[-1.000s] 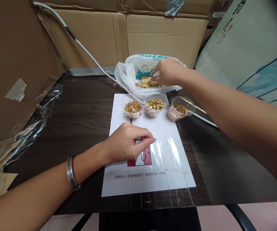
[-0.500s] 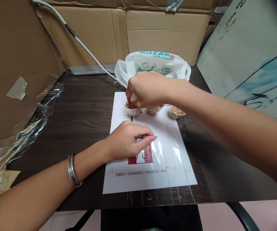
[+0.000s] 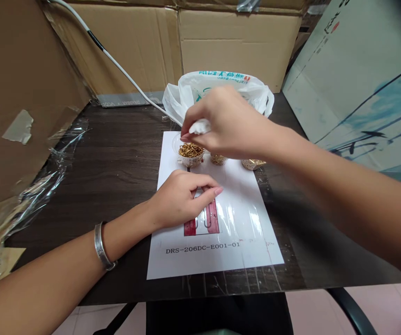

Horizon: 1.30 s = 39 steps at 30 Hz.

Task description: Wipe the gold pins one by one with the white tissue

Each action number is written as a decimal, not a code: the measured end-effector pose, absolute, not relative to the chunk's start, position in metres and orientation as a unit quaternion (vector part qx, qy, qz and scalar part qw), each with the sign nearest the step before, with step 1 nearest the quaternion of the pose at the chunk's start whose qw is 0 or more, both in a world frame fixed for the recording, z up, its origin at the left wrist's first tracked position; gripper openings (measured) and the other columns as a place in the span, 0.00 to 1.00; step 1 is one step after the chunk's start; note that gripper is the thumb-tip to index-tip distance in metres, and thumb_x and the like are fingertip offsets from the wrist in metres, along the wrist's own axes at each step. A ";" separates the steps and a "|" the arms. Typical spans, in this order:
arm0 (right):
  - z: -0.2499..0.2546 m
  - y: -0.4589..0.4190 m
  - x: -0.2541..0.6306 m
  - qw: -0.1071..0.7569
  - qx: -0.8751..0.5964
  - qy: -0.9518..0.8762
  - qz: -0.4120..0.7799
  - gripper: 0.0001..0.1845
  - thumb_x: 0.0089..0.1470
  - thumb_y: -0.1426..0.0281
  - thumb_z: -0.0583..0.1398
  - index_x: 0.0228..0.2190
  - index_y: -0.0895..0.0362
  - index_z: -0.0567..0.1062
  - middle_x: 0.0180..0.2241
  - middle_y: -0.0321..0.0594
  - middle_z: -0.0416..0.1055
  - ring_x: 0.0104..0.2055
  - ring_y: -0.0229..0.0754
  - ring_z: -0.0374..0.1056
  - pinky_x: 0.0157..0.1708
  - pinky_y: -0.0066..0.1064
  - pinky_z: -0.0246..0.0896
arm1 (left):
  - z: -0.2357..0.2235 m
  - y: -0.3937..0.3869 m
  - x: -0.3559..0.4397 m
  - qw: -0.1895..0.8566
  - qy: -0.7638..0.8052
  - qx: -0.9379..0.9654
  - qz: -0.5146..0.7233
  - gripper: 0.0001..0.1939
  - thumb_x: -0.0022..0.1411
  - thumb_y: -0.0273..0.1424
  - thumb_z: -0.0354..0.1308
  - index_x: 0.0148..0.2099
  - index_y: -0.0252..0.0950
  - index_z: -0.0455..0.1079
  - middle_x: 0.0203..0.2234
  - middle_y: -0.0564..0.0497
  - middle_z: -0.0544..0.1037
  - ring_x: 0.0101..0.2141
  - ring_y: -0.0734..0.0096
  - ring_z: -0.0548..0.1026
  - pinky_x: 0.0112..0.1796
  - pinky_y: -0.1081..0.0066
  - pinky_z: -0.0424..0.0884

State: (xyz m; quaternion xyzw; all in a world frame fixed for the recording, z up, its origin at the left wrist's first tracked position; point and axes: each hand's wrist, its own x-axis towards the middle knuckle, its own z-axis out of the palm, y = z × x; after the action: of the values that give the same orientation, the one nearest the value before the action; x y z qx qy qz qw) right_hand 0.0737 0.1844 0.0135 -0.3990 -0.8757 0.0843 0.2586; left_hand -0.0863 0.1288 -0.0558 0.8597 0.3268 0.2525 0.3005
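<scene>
My right hand (image 3: 221, 123) is above a clear plastic cup (image 3: 190, 162) of small gold-coloured metal pieces (image 3: 190, 150). Thumb and forefinger are pinched together; whether they hold a metal piece is too small to tell. A white crumpled wad (image 3: 200, 126) is tucked in the same hand. My left hand (image 3: 177, 200) rests on a white sheet (image 3: 217, 253), over its red-and-white printed picture (image 3: 212, 218). Its fingers are curled and the thumb lies close to the forefinger, so anything between the fingertips is hidden.
Two more cups of gold-coloured pieces, a middle cup (image 3: 218, 159) and a right cup (image 3: 252, 164), stand along the sheet's back edge. Behind them is a white plastic bag (image 3: 176, 103). Cardboard walls (image 3: 238, 51) and a white cable (image 3: 127, 74) border the dark table (image 3: 116, 144).
My right hand has lifted out of the left cup and shifted slightly right, uncovering the gold-coloured pieces there. My left hand stays at the same place on the sheet.
</scene>
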 end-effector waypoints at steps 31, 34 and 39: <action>-0.015 0.114 0.112 0.403 -0.524 -0.738 0.134 0.05 0.52 0.69 0.64 0.32 0.55 0.82 0.33 0.38 0.79 0.36 0.43 0.74 0.39 0.36 0.66 | -0.057 0.125 -0.083 0.458 0.398 0.715 0.348 0.11 0.60 0.34 0.63 0.44 0.37 0.79 0.29 0.51 0.82 0.19 0.81 0.71 0.22 0.78 0.70; -0.002 0.147 0.122 0.306 -0.532 -0.786 0.075 0.04 0.49 0.70 0.65 0.28 0.55 0.82 0.23 0.38 0.75 0.31 0.44 0.72 0.34 0.36 0.64 | -0.055 0.124 -0.083 0.433 0.414 0.732 0.325 0.10 0.60 0.34 0.62 0.42 0.35 0.79 0.29 0.50 0.82 0.21 0.80 0.72 0.23 0.78 0.69; -0.002 0.185 0.122 0.167 -0.540 -0.823 0.055 0.05 0.43 0.68 0.67 0.27 0.54 0.83 0.21 0.40 0.73 0.30 0.45 0.69 0.30 0.35 0.60 | -0.055 0.124 -0.084 0.405 0.412 0.765 0.286 0.09 0.63 0.34 0.58 0.40 0.33 0.74 0.30 0.49 0.82 0.25 0.76 0.76 0.26 0.77 0.69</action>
State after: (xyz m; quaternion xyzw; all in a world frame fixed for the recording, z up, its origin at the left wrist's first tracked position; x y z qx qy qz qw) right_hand 0.1217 0.1852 -0.0021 -0.5398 -0.8233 0.0552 0.1667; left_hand -0.0836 0.1237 -0.0547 0.7646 0.4120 0.2865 0.4045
